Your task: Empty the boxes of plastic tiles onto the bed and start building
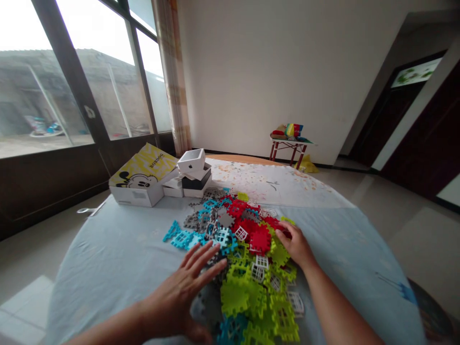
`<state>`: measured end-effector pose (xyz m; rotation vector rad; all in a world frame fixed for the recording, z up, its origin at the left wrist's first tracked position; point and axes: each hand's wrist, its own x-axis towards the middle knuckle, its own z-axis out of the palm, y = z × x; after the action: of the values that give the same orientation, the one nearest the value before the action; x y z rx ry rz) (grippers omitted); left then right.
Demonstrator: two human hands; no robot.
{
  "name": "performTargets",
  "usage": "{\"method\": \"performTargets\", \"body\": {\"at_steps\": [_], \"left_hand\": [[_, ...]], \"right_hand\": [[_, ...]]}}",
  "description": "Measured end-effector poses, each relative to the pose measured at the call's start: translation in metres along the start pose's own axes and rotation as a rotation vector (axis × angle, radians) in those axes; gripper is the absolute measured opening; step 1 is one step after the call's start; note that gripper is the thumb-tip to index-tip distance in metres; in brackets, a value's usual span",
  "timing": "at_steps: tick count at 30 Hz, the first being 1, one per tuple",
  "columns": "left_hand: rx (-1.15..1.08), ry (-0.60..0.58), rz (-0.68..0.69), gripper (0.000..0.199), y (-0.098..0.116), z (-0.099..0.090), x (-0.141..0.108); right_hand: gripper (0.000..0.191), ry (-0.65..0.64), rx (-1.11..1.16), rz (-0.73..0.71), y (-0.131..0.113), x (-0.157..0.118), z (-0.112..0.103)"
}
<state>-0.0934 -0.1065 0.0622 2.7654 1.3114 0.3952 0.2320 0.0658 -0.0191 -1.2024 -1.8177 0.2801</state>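
Observation:
Across the middle of the table spreads a heap of flat plastic interlocking building pieces, with green pieces (pixel 235 293) nearest me, red pieces (pixel 259 239) farther up, and blue pieces (pixel 182 238) and grey pieces (pixel 194 219) to the left. Small white window-shaped pieces (pixel 258 272) lie among them. My left hand (pixel 190 280) is over the heap's left side, fingers spread, holding nothing visible. At the right edge, my right hand (pixel 296 243) rests against red and green pieces, fingers bent and slightly apart; nothing shows gripped in it.
A yellow-and-white shoebox-like carton (pixel 136 195) stands at the table's far left. Beside it are stacked white boxes (pixel 192 162). A pale blue cloth (pixel 334 254) covers the round table. Against the far wall stands a small table (pixel 292 141) with colourful things on it.

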Motion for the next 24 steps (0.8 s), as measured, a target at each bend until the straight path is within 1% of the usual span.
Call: {"method": "performTargets", "body": {"at_steps": [3,5,7,10,14,18,21,22,24], "left_hand": [[-0.006,-0.062,0.141,0.098,0.027,-0.001,0.016],[-0.021,-0.107,0.195,0.094,0.039,0.002,0.029],[-0.033,-0.138,0.204,0.092,0.046,0.008,0.042],[-0.040,-0.122,0.137,0.085,0.047,0.015,0.058],[-0.060,0.018,0.041,0.068,0.041,0.019,0.073],[-0.032,0.161,-0.013,0.053,0.029,0.012,0.094],[-0.013,0.242,-0.117,0.043,0.010,0.004,0.114],[-0.016,0.259,-0.153,0.042,0.003,0.002,0.120],[-0.028,0.275,-0.200,0.048,-0.013,-0.002,0.128]], "right_hand": [[0.036,0.001,-0.011,-0.001,-0.003,0.000,-0.001],[0.036,0.002,-0.013,0.003,-0.005,0.000,-0.002],[0.037,0.003,-0.012,0.008,-0.006,-0.001,-0.003],[0.037,0.004,-0.014,0.012,-0.006,-0.001,-0.004],[0.035,0.001,-0.014,0.022,-0.004,0.000,-0.003],[0.036,0.017,-0.008,0.013,-0.004,0.000,-0.003],[0.035,0.026,-0.020,0.012,-0.007,0.000,-0.003],[0.035,0.029,-0.023,0.013,-0.008,0.000,-0.003],[0.035,0.029,-0.020,0.013,-0.010,-0.001,-0.004]]}}
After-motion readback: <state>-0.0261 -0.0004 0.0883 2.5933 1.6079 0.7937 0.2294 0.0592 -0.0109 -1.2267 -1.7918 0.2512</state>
